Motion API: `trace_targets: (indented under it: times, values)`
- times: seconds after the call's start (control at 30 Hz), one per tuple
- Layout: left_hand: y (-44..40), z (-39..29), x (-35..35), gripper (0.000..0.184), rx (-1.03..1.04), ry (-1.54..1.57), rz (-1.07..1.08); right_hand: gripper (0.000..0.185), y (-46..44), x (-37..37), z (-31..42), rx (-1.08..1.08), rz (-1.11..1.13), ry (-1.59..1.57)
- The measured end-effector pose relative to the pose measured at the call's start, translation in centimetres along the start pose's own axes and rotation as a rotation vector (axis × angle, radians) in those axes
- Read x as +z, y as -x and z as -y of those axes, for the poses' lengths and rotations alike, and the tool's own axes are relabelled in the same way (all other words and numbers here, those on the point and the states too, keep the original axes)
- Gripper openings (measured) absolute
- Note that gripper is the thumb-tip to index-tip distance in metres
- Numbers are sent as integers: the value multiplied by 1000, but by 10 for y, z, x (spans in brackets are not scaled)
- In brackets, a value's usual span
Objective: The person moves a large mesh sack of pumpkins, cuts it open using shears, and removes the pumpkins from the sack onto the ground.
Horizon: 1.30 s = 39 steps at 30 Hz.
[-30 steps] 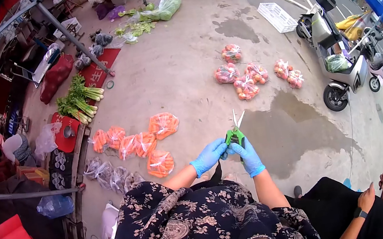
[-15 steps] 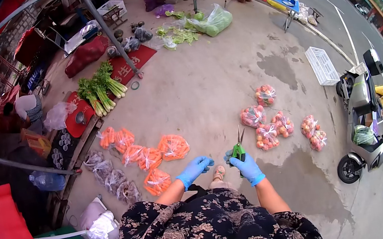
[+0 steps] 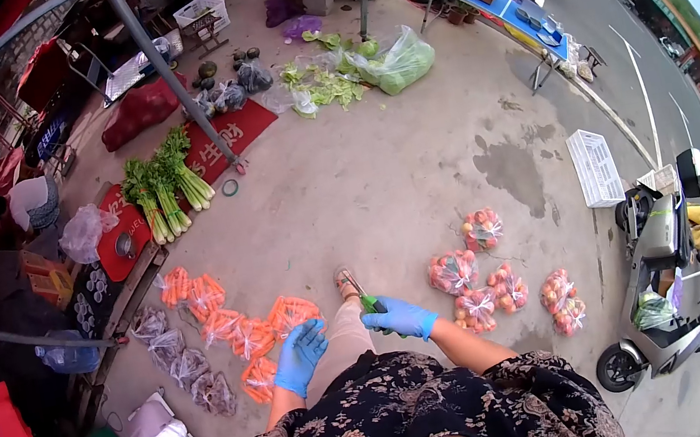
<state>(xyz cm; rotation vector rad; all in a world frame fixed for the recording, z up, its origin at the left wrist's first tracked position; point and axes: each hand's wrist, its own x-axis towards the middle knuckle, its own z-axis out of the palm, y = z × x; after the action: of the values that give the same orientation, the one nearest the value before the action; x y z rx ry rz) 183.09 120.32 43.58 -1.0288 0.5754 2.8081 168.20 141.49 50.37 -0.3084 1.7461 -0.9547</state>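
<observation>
My right hand point(image 3: 402, 318), in a blue glove, is closed around green-handled pruning snips point(image 3: 371, 303). Their narrow blades point up and to the left, over my foot point(image 3: 345, 283). My left hand point(image 3: 300, 356), also gloved in blue, has its fingers extended and holds nothing. Just beyond and beside it lie clear bags of carrots point(image 3: 252, 336) on the ground. Left of those sit bags of dark purplish produce point(image 3: 189, 368) whose kind I cannot make out. To the right of my right hand are tied bags of round red-and-yellow fruit point(image 3: 475, 309).
Celery bunches point(image 3: 167, 188) lie on a red mat point(image 3: 232, 136) beside a metal pole point(image 3: 172, 77). Farther off are a bag of green leaves point(image 3: 399, 62) and a blue table point(image 3: 505, 9). A white crate point(image 3: 596, 168) and a parked scooter point(image 3: 657, 280) stand right.
The view has shifted as I step forward. My hands have moved apart, the left opening more. The snips have swung from pointing upward to pointing up-left, their blades now closer together.
</observation>
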Motion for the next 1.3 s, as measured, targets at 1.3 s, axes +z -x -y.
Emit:
trace_targets:
  times: [1.3]
  values:
    - [-672, -444, 416, 27, 50, 358, -73, 41, -525, -733, 346, 128, -236, -379]
